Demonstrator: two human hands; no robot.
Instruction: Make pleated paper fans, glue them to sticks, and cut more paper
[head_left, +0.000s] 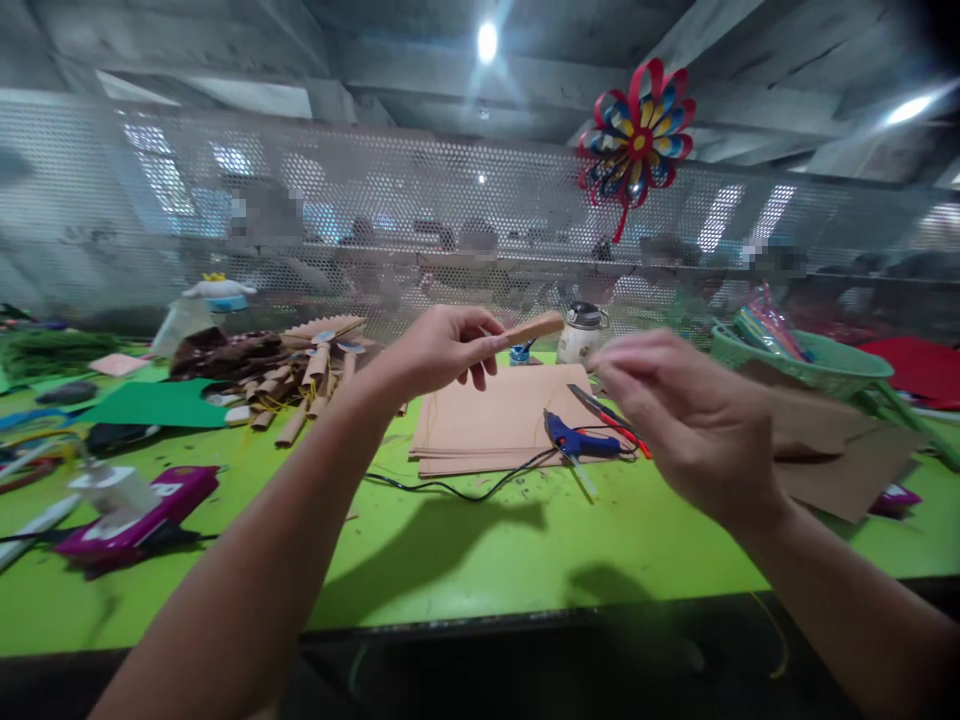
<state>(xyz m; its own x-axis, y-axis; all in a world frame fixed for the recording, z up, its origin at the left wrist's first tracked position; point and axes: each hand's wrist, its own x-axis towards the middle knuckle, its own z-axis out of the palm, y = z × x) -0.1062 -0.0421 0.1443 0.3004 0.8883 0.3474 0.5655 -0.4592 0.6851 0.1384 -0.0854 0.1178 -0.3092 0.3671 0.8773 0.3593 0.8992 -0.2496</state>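
My left hand [454, 345] pinches one end of a small brown paper tube [534, 328] between thumb and fingers, above a stack of brown paper sheets [491, 415]. My right hand [675, 415] is raised to the right of the tube, apart from it. Its thumb and fingertips come together in a pinch, blurred by motion; anything between them is too small to make out. Below the hands, a blue hot glue gun [577, 436] lies at the stack's right edge. Scissors with orange-red handles [637, 438] lie beside it, close to my right hand.
Several finished paper tubes with yellow string [289, 395] are heaped on the left. A purple power strip [142, 515] with a white plug sits nearer. At right are a green basket [810, 360] and brown paper [832, 440]. The glue gun's black cord [465, 495] crosses the green table [450, 560].
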